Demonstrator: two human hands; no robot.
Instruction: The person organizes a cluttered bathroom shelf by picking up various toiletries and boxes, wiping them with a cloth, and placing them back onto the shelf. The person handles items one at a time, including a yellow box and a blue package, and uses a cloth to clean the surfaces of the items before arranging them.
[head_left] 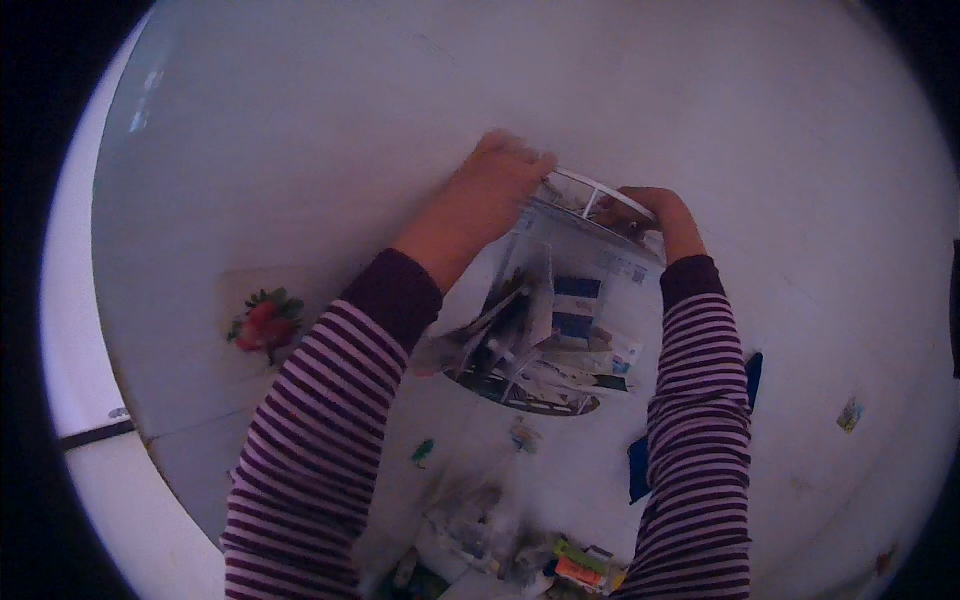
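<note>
Holding: the left end of a white frame [592, 189] is gripped by the left hand [500, 178], and its right end by the bent fingers of the right hand [660, 207].
Frame: it is held at the far middle of the table, with papers [570, 378] and a blue packet [575, 305] seen on its near side.
Table: its top [780, 130] is wide and pale, and some shine is seen at far left.
Left: a red thing with green leaves [265, 325] is set on the table.
Right: a small bright card [850, 413] is seen.
Near: a messy pile [480, 525] is spread out.
Room: past the left edge, pale ground is crossed by a dark strip [95, 434].
</note>
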